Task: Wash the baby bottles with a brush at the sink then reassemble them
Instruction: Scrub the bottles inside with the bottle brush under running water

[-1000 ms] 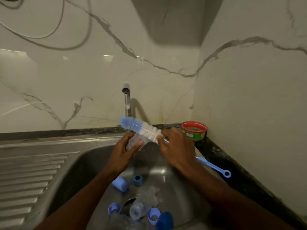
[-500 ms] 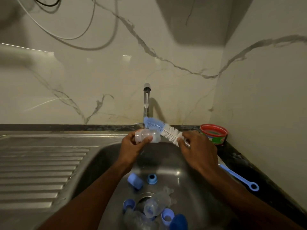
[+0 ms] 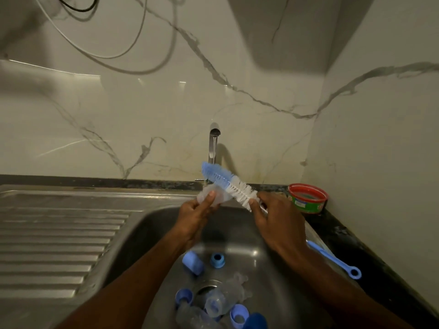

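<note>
Brush point(image 3: 229, 184) lifted slightly since earlier, bristles outside bottle point(image 3: 210, 196) under tap point(image 3: 213, 143). Left hand point(image 3: 193, 216) grips bottle, right hand point(image 3: 276, 218) grips brush. Other parts unwashed-looking below tap in sink point(image 3: 147, 233); reassembly pending.

Sink basin point(image 3: 273, 262) floor crowded near the drain: blue caps point(image 3: 193, 262), rings point(image 3: 217, 260) and clear bottles point(image 3: 221, 302) block the front half, bare steel only toward the back under the tap point(image 3: 213, 143). Ribbed drainboard point(image 3: 59, 238) on the left is open room. On the right, the narrow bench point(image 3: 351, 243) strip is hemmed in by the side wall point(image 3: 380, 162), with a red tub point(image 3: 307, 198) in the corner and the blue brush handle point(image 3: 332, 260) across the rim.
</note>
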`<state>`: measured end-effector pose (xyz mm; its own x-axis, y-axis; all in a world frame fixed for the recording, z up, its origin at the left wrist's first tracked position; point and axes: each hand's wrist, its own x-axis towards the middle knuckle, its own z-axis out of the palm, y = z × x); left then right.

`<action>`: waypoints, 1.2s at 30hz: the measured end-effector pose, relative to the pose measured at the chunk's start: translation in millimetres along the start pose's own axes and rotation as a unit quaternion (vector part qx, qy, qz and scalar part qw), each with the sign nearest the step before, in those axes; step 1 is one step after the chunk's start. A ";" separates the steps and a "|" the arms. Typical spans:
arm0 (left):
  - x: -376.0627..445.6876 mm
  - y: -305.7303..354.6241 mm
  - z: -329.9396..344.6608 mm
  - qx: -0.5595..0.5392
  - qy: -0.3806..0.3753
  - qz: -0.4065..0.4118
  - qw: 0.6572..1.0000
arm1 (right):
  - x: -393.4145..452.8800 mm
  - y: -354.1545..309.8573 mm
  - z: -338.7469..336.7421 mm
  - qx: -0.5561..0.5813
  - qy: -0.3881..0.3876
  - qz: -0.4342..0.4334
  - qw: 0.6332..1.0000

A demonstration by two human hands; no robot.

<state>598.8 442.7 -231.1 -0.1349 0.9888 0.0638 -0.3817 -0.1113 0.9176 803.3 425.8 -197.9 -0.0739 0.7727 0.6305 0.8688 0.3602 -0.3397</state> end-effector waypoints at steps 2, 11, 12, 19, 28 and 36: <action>-4.7 -3.4 10.4 -0.081 -0.058 -0.041 0.994 | 2.3 -8.5 2.6 0.018 0.019 -0.006 1.000; 2.2 1.6 2.8 -0.169 -0.021 -0.004 0.985 | -2.8 -6.2 -12.9 -0.029 0.018 -0.006 0.999; -0.2 1.1 5.2 -0.169 -0.035 -0.019 0.985 | -1.6 -7.2 -10.7 -0.033 0.018 -0.002 0.999; -6.8 1.0 12.4 -0.128 -0.095 -0.041 0.986 | 9.8 1.0 -14.4 -0.034 0.001 0.021 0.999; 5.8 -13.6 3.6 0.029 -0.058 0.033 0.997 | 13.4 -3.4 -5.4 -0.063 -0.012 -0.004 0.998; 9.0 -2.2 -10.3 0.022 0.029 0.056 0.998 | -2.9 4.1 -15.9 -0.101 -0.049 -0.025 0.993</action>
<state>589.0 450.8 -236.6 -0.2276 0.9628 0.1455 -0.3200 -0.2151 0.9227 814.9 416.8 -190.0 -0.1585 0.8070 0.5689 0.9424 0.2956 -0.1567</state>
